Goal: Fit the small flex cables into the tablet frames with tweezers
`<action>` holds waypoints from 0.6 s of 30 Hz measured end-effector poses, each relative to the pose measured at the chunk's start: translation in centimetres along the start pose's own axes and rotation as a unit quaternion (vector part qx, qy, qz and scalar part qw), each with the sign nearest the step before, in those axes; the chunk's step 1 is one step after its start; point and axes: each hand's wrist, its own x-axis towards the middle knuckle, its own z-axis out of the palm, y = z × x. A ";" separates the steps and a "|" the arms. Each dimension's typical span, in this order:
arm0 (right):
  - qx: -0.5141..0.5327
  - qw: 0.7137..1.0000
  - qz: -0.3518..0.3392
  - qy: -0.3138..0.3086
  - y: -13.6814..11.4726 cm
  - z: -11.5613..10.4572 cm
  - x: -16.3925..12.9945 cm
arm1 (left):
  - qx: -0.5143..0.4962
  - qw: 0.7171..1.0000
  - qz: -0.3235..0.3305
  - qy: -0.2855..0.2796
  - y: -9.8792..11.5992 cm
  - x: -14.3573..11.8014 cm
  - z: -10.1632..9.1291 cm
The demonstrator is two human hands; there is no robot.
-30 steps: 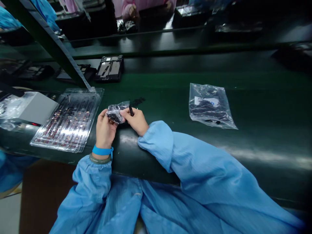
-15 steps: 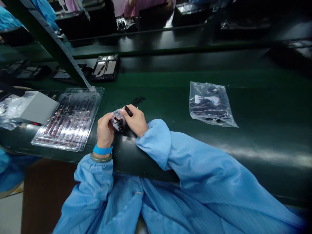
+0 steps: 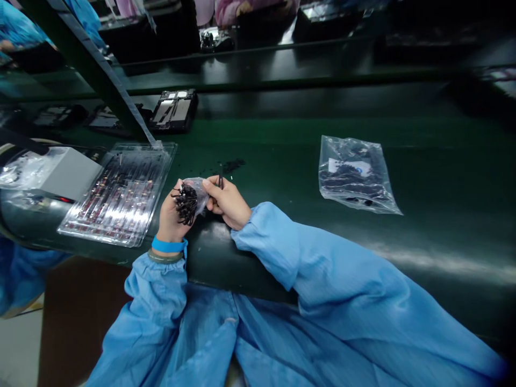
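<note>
My left hand (image 3: pixel 170 219), with a blue band at the wrist, is curled around a bunch of thin black parts (image 3: pixel 186 204), too small to name surely. A small clear plastic bag (image 3: pixel 200 192) lies against the bunch. Its right side is pinched by the thumb and fingers of my right hand (image 3: pixel 229 203). A slim black tool (image 3: pixel 221 176), perhaps tweezers, sticks up from the same hand. Just beyond my fingers, a loose pile of small black pieces (image 3: pixel 233 165) lies on the green work surface (image 3: pixel 278 161).
To the left lies a clear plastic tray (image 3: pixel 116 199) of strip-like parts, beside a grey-white box (image 3: pixel 72 174). A flat clear bag (image 3: pixel 357 174) of black pieces lies right. Opened devices (image 3: pixel 174 112) stand farther back near a slanted green post (image 3: pixel 100 80). Other people sit across.
The black bunch has come out into view over my left palm, and the bag now stretches rightward between my hands. The black tool in my right hand has turned more upright.
</note>
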 end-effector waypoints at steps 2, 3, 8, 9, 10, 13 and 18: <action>-0.010 1.000 -0.028 0.005 0.1 -0.5 0.5 | -0.027 0.999 -0.021 -0.010 0.0 -0.1 0.3; -0.019 0.999 -0.048 0.001 0.1 -0.8 0.7 | -0.040 0.999 -0.026 -0.014 0.1 -0.2 0.4; -0.138 0.967 -0.211 -0.034 0.3 -2.3 1.8 | -0.062 0.996 -0.043 -0.052 0.3 -1.2 0.7; -0.169 0.954 -0.247 -0.027 0.3 -2.6 1.9 | -0.061 0.994 -0.049 -0.070 0.4 -1.4 0.7; -0.197 0.939 -0.281 -0.013 0.2 -2.7 2.0 | -0.060 0.993 -0.053 -0.088 0.4 -1.5 0.7; -0.250 0.905 -0.340 0.047 0.1 -3.1 2.2 | -0.045 0.990 -0.055 -0.119 0.7 -1.6 0.8; -0.259 0.916 -0.296 0.083 0.0 -3.4 2.6 | -0.024 0.989 -0.071 -0.125 0.9 -1.4 0.8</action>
